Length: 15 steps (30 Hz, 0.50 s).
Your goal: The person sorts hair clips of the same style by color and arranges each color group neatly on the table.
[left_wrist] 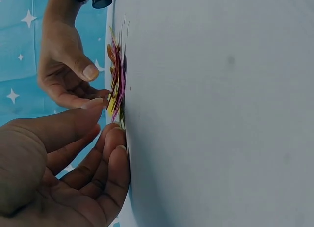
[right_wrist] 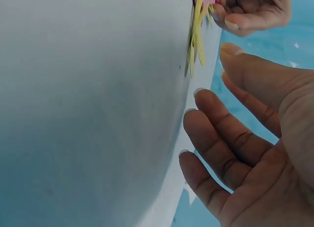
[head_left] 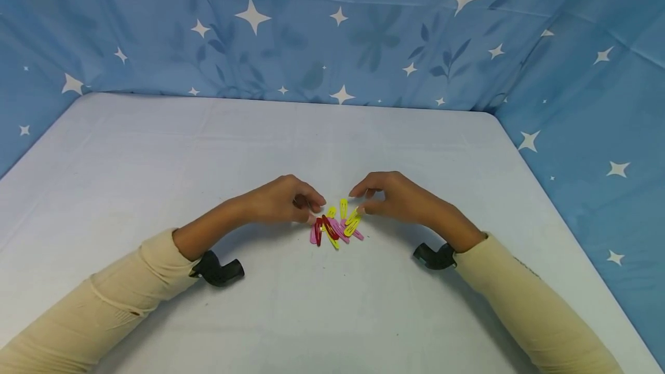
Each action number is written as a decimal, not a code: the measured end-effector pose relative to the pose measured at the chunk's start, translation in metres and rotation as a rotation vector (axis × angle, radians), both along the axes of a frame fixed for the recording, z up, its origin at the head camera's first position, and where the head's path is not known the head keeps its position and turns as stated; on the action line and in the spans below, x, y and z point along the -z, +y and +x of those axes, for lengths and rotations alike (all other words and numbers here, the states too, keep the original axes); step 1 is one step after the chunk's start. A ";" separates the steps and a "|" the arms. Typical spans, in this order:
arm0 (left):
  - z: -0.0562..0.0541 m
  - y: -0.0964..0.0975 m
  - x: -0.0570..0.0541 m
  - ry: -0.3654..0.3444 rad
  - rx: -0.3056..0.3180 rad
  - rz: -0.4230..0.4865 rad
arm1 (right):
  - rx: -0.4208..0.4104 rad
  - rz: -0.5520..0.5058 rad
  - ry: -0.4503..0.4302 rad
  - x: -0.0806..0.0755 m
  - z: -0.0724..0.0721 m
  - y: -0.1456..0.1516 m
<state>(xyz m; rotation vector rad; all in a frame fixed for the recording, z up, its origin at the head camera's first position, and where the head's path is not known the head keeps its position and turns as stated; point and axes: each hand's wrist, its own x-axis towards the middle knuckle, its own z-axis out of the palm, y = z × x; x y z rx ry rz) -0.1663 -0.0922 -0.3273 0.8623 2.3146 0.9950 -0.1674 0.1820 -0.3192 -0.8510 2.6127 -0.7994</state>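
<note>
A small heap of snap hair clips lies on the white table, with red clips (head_left: 318,232) on the left, pink clips (head_left: 338,229) in the middle and yellow clips (head_left: 352,226) toward the right. At the heap's left edge is my left hand (head_left: 280,201), thumb low by the red clips and fingers loosely bent; whether the thumb touches one cannot be told. On the other side my right hand (head_left: 397,196) hovers with relaxed fingers apart, its thumb beside the yellow clips. Nothing shows between the right fingers (right_wrist: 221,148) in the right wrist view.
The white cloth-covered table (head_left: 312,316) spreads around the heap. A blue curtain (head_left: 301,45) with white stars stands along its back and sides. Black wrist cameras, one on the left wrist (head_left: 220,270) and one on the right (head_left: 433,256), hang low over the cloth.
</note>
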 end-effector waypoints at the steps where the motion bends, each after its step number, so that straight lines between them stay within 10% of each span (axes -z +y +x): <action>1: 0.000 0.001 0.000 0.000 -0.005 -0.007 | -0.006 0.007 -0.004 0.000 0.001 -0.001; 15: 0.007 0.018 0.001 0.085 -0.004 -0.119 | -0.063 0.095 0.004 0.002 0.008 -0.010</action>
